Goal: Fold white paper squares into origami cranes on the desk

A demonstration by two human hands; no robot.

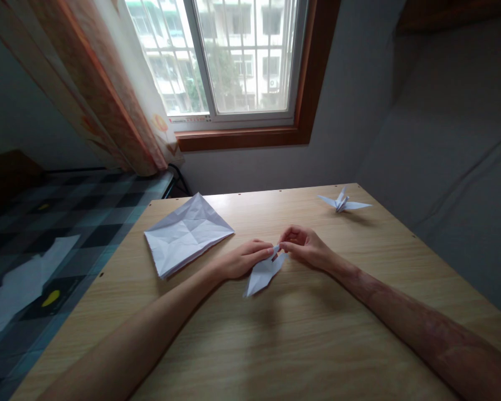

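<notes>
A small white folded paper [264, 274], narrow and pointed, lies on the table between my hands. My left hand [246, 257] comes at it from the left, closed on its upper part with the fingers together over it; the thumb is hard to make out. At the paper's far thin point, my right hand [303, 244] pinches the tip between thumb and forefinger, the other fingers curled. A finished paper crane [343, 205] with spread wings stands at the far right of the table. Creased square paper sheets [187, 234] lie to the left, beyond my left forearm.
The light wooden table [217, 356] reaches to the wall under a barred window [244, 61]. On the left, a checked bed [104, 195] adjoins it, with torn white paper [25, 284] on top. A patterned curtain [108, 83] hangs beside the window.
</notes>
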